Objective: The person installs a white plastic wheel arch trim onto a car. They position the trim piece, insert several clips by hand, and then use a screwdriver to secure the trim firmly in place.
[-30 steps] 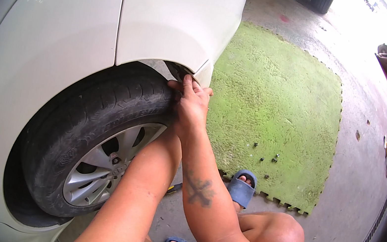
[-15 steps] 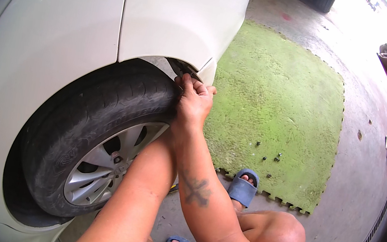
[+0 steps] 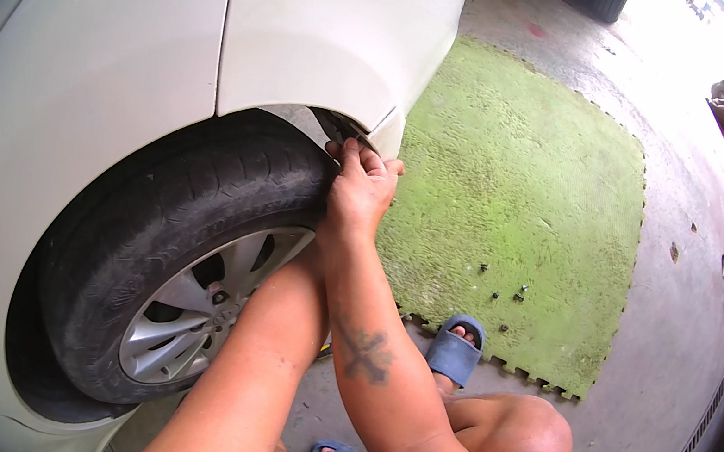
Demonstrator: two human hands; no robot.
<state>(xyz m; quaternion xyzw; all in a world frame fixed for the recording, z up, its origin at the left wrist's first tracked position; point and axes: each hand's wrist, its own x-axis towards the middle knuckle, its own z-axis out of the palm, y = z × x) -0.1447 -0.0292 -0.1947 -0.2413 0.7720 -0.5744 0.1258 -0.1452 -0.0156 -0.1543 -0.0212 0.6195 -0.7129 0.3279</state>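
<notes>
The tyre is the landmark here: ribbed black rubber around a spoked silver alloy rim, tucked under the glossy white car body. At the tyre's upper right shoulder the right hand has its fingers curled together, pinching the dark edge of the wheel-arch liner. The left hand is hidden behind that wrist; its grip I cannot tell. Right of the tyre lies a fuzzy green mat with jigsaw edges, small dark fasteners scattered on it, a blue sandal at its near edge. Since half a second ago the hand has barely shifted.
</notes>
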